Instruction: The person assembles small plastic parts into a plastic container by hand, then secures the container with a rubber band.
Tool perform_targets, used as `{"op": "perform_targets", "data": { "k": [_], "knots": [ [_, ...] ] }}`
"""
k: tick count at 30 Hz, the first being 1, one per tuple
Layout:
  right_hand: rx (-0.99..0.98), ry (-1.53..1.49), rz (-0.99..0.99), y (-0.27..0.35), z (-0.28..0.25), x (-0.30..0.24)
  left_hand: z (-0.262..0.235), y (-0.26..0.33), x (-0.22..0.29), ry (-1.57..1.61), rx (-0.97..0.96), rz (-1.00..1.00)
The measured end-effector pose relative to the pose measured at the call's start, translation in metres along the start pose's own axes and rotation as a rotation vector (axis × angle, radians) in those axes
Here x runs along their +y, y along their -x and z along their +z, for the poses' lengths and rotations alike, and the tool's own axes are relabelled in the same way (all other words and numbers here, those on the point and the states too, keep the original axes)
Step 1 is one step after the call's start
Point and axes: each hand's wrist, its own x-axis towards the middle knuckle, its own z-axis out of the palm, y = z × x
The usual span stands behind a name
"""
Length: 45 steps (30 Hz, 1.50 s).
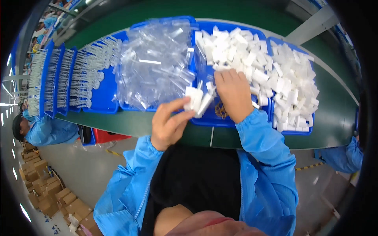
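My left fingers [175, 105], slightly parted, pinch white rectangular blocks [193, 98], presumably to bunch them; rightward, over the blue tray [204, 121], I can't tell whether my curled right hand [232, 93] grips anything.

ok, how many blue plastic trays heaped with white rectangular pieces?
2. One blue plastic tray lies under the right hand, beside the clear plastic pieces; the second tray is farthest right. Others may be hidden.
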Motion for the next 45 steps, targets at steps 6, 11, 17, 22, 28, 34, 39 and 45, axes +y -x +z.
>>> {"op": "perform_targets", "data": {
  "k": [6, 11, 17, 22, 28, 34, 39, 45],
  "knots": [
    [0.024, -0.164, 0.088, 0.001, -0.016, 0.007, 0.0, -0.003, -0.004, -0.009, -0.011, -0.001],
    [0.092, -1.636, 0.715, 0.007, -0.055, 0.009, 0.0, -0.011, -0.002, -0.021, -0.1, 0.069],
    [0.0, -1.704, 0.724, 0.011, -0.052, 0.003, 0.004, -0.016, 0.005, -0.056, -0.221, 0.171],
    [-0.059, -1.661, 0.729, 0.017, -0.044, 0.007, 0.01, -0.013, 0.004, -0.021, -0.233, 0.122],
    [0.085, -1.672, 0.781, 0.014, -0.044, 0.009, 0.011, -0.013, 0.005, -0.027, -0.24, 0.13],
    [0.193, -1.621, 0.793, 0.017, -0.034, 0.005, 0.014, -0.017, 0.007, -0.044, -0.269, 0.147],
    [0.347, -1.564, 0.795, 0.015, -0.03, 0.002, 0.012, -0.021, 0.01, -0.047, -0.31, 0.167],
    [0.202, -1.407, 0.778, 0.02, -0.033, -0.005, 0.013, -0.02, 0.01, -0.069, -0.318, 0.164]
  ]
}}
